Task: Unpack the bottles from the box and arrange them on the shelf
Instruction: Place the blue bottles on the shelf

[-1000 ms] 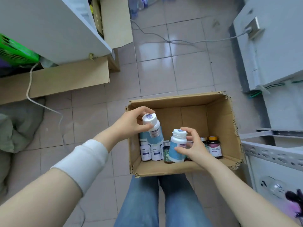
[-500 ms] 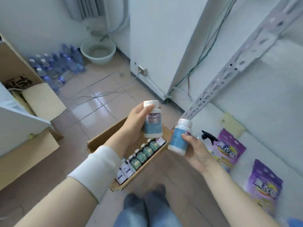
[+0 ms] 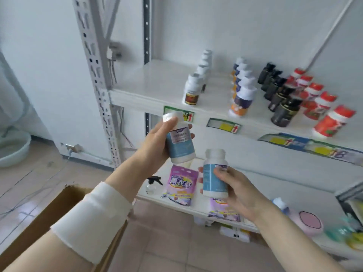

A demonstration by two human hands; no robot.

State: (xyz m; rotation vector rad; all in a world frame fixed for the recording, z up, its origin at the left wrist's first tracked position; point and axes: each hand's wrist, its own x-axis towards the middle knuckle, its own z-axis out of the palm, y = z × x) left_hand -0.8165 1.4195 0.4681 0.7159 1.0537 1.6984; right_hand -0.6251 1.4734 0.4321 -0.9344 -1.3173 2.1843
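Left hand point(image 3: 157, 142) grip wraps one blue-label bottle point(image 3: 179, 142); right hand point(image 3: 233, 185) grip clasps the other point(image 3: 214, 173) at 5 o'clock. Seat both upright on the upper shelf point(image 3: 157, 89), bare stretch at 11 o'clock, continuing the rows, labels forward.

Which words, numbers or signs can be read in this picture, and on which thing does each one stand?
No text reads with certainty.
Bottle in left hand: grey label, print blurred.
Bottle in right hand: label turned away, unreadable.
Purple bag: large characters, too blurred.
Shelf tags: red up arrow on yellow; no readable words.
Shelf bottles: labels too small.
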